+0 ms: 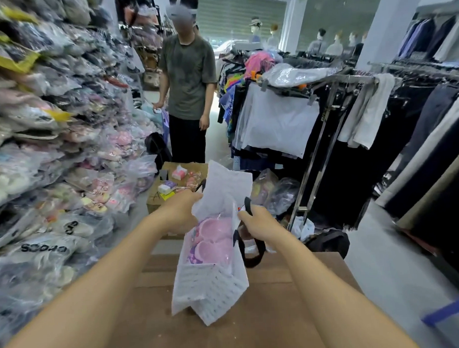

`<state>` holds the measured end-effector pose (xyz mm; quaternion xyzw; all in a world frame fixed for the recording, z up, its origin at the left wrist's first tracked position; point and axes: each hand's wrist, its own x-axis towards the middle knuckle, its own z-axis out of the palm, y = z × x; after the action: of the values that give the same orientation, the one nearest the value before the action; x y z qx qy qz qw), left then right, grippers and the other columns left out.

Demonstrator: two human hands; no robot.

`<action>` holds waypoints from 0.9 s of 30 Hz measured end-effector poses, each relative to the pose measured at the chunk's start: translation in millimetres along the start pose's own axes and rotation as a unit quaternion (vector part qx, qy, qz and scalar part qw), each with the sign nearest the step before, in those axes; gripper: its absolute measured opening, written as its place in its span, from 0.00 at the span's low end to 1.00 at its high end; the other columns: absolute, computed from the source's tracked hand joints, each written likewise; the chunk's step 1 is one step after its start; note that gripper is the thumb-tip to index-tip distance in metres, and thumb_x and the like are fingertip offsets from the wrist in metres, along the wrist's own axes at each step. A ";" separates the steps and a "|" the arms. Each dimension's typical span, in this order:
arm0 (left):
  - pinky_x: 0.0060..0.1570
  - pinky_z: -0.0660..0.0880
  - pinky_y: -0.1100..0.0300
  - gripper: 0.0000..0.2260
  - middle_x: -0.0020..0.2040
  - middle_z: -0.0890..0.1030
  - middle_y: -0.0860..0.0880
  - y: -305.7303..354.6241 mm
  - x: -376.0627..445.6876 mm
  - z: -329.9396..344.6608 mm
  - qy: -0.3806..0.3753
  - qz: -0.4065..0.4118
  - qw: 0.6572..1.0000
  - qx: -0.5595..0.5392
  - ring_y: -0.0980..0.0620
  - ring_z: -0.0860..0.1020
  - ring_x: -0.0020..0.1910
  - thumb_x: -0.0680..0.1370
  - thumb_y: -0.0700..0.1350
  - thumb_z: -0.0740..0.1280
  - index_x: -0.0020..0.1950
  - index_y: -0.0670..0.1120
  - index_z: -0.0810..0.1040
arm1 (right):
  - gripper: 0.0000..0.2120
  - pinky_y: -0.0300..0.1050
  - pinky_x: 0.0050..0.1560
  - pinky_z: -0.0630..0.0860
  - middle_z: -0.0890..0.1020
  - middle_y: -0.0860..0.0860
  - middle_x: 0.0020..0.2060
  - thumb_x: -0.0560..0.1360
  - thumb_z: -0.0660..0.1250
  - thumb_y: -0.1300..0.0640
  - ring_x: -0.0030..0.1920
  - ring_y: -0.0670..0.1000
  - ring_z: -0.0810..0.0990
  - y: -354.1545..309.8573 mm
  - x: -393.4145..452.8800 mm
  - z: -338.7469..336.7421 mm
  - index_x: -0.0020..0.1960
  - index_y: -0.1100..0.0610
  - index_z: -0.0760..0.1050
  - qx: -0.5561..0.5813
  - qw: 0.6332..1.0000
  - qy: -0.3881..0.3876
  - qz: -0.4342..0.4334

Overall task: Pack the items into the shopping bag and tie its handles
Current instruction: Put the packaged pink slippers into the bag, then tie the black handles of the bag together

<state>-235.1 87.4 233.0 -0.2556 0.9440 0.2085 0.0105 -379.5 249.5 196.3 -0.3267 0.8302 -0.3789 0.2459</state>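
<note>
A white patterned shopping bag (214, 286) stands upright on a brown cardboard surface (267, 315) in the middle of the view. Pink slippers in clear wrap (215, 239) show inside its open mouth. My left hand (180, 214) grips the bag's left rim and far flap. My right hand (256, 222) holds the right rim together with a black handle (249, 254), whose loop hangs down beside the bag.
A second cardboard box (169, 191) behind the bag carries small pink and white packets. Stacks of bagged slippers (53, 154) wall the left side. Clothing racks (351, 117) fill the right. A person in a green shirt (188, 79) stands ahead.
</note>
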 end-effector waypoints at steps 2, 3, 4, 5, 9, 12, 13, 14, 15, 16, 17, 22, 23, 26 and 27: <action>0.55 0.68 0.57 0.19 0.66 0.69 0.45 2.5 -7.5 -0.8 -0.005 -0.007 1.000 -0.030 0.45 0.71 0.64 0.77 0.38 0.65 0.67 0.43 0.70 | 0.11 0.44 0.33 0.65 0.71 0.52 0.31 0.81 0.57 0.58 0.31 0.51 0.70 -12.2 8.6 1.5 0.40 0.58 0.65 -0.008 1.000 0.003 -0.022; 0.54 0.67 0.57 0.19 0.67 0.69 0.45 2.2 -10.5 2.3 -0.014 -0.013 0.999 -0.038 0.44 0.71 0.65 0.77 0.38 0.65 0.69 0.42 0.69 | 0.11 0.46 0.35 0.66 0.72 0.54 0.33 0.81 0.58 0.56 0.33 0.54 0.71 -15.4 12.7 2.6 0.40 0.57 0.66 -0.014 0.999 -0.006 -0.028; 0.55 0.66 0.57 0.21 0.69 0.67 0.44 1.4 -13.3 6.7 -0.027 -0.019 0.999 -0.041 0.43 0.69 0.67 0.78 0.39 0.65 0.70 0.39 0.68 | 0.12 0.47 0.37 0.68 0.74 0.55 0.34 0.81 0.58 0.55 0.35 0.55 0.73 -16.7 15.2 4.0 0.40 0.57 0.67 -0.025 0.999 -0.016 -0.024; 0.58 0.67 0.57 0.23 0.71 0.65 0.43 1.2 -16.2 11.7 -0.041 -0.025 0.998 -0.044 0.43 0.68 0.69 0.78 0.41 0.64 0.72 0.39 0.65 | 0.13 0.47 0.38 0.72 0.76 0.55 0.35 0.81 0.59 0.54 0.35 0.56 0.76 -15.7 17.6 5.4 0.39 0.57 0.69 -0.034 0.999 -0.025 -0.012; 0.64 0.70 0.54 0.27 0.73 0.61 0.46 1.0 -18.6 19.6 -0.065 -0.040 0.994 -0.072 0.45 0.69 0.69 0.79 0.46 0.64 0.76 0.44 0.61 | 0.14 0.44 0.34 0.77 0.78 0.52 0.33 0.81 0.61 0.53 0.29 0.51 0.77 -10.8 21.6 5.9 0.39 0.57 0.71 -0.046 0.997 -0.056 0.020; 0.60 0.72 0.55 0.21 0.64 0.69 0.46 0.5 -15.4 11.1 -0.008 -0.041 0.998 -0.047 0.47 0.74 0.59 0.78 0.51 0.66 0.69 0.46 0.71 | 0.17 0.46 0.35 0.74 0.78 0.53 0.32 0.80 0.65 0.47 0.29 0.52 0.74 -16.0 21.8 -4.6 0.39 0.59 0.72 -0.074 0.995 -0.056 0.023; 0.56 0.74 0.54 0.15 0.57 0.72 0.48 0.8 -15.4 6.0 0.032 -0.033 0.998 -0.039 0.48 0.75 0.53 0.78 0.52 0.66 0.62 0.47 0.76 | 0.18 0.45 0.34 0.72 0.77 0.53 0.31 0.79 0.66 0.46 0.29 0.52 0.73 -19.7 21.6 -9.8 0.38 0.59 0.71 -0.075 0.996 -0.049 0.018; 0.51 0.76 0.53 0.08 0.51 0.73 0.49 1.7 -14.7 0.5 0.075 -0.027 0.996 -0.037 0.49 0.75 0.47 0.78 0.50 0.67 0.54 0.49 0.79 | 0.19 0.44 0.33 0.71 0.77 0.53 0.30 0.79 0.67 0.46 0.29 0.51 0.72 -24.1 20.7 -15.6 0.37 0.58 0.69 -0.070 0.997 -0.042 0.016; 0.47 0.76 0.53 0.02 0.47 0.73 0.51 3.4 -15.1 -6.1 0.111 -0.013 0.993 -0.044 0.50 0.74 0.44 0.78 0.47 0.67 0.47 0.51 0.78 | 0.19 0.43 0.32 0.70 0.77 0.53 0.30 0.78 0.68 0.46 0.28 0.51 0.71 -28.4 19.8 -21.6 0.37 0.58 0.69 -0.056 0.998 -0.033 0.014; 0.46 0.76 0.54 0.05 0.45 0.73 0.52 5.3 -13.8 -11.9 0.140 0.009 0.989 -0.051 0.49 0.74 0.43 0.77 0.44 0.67 0.43 0.53 0.76 | 0.19 0.42 0.30 0.69 0.78 0.53 0.31 0.77 0.70 0.46 0.27 0.51 0.71 -33.1 19.1 -27.2 0.37 0.58 0.70 -0.033 0.999 -0.028 0.013; 0.45 0.76 0.56 0.09 0.45 0.73 0.52 8.6 -12.7 -17.3 0.156 0.033 0.985 -0.067 0.49 0.75 0.44 0.77 0.40 0.66 0.42 0.54 0.74 | 0.18 0.41 0.29 0.69 0.78 0.53 0.31 0.77 0.70 0.46 0.27 0.50 0.70 -39.3 17.5 -33.0 0.38 0.58 0.72 -0.013 1.000 -0.023 0.008; 0.50 0.74 0.57 0.07 0.51 0.78 0.55 35.3 -12.8 -41.1 0.251 0.143 0.950 -0.122 0.56 0.76 0.48 0.77 0.41 0.66 0.52 0.53 0.76 | 0.13 0.37 0.30 0.74 0.80 0.54 0.34 0.76 0.73 0.52 0.28 0.47 0.75 -82.9 3.7 -58.9 0.45 0.62 0.76 0.177 0.982 -0.043 -0.048; 0.48 0.74 0.57 0.10 0.51 0.78 0.56 41.1 -12.3 -45.4 0.273 0.158 0.942 -0.118 0.57 0.75 0.46 0.77 0.41 0.66 0.54 0.53 0.75 | 0.11 0.40 0.36 0.78 0.82 0.56 0.38 0.76 0.73 0.54 0.33 0.49 0.78 -90.5 0.5 -63.0 0.47 0.62 0.77 0.211 0.974 -0.066 -0.054; 0.43 0.74 0.58 0.16 0.46 0.78 0.58 56.0 -10.4 -53.9 0.295 0.173 0.934 -0.106 0.57 0.74 0.42 0.75 0.40 0.67 0.59 0.55 0.73 | 0.14 0.53 0.55 0.83 0.83 0.58 0.53 0.73 0.73 0.64 0.51 0.56 0.85 -100.4 -9.4 -66.3 0.59 0.61 0.78 0.215 0.964 -0.130 -0.089; 0.41 0.73 0.58 0.17 0.42 0.76 0.59 59.6 -10.8 -54.7 0.287 0.174 0.935 -0.112 0.58 0.74 0.41 0.75 0.39 0.67 0.59 0.56 0.72 | 0.18 0.55 0.55 0.83 0.82 0.57 0.55 0.72 0.72 0.66 0.54 0.57 0.85 -101.6 -12.5 -65.0 0.61 0.59 0.77 0.209 0.961 -0.141 -0.109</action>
<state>-250.0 117.4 307.4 -0.1362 0.9071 0.2289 -0.3260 -377.6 238.2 317.0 -0.4062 0.6487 -0.5188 0.3809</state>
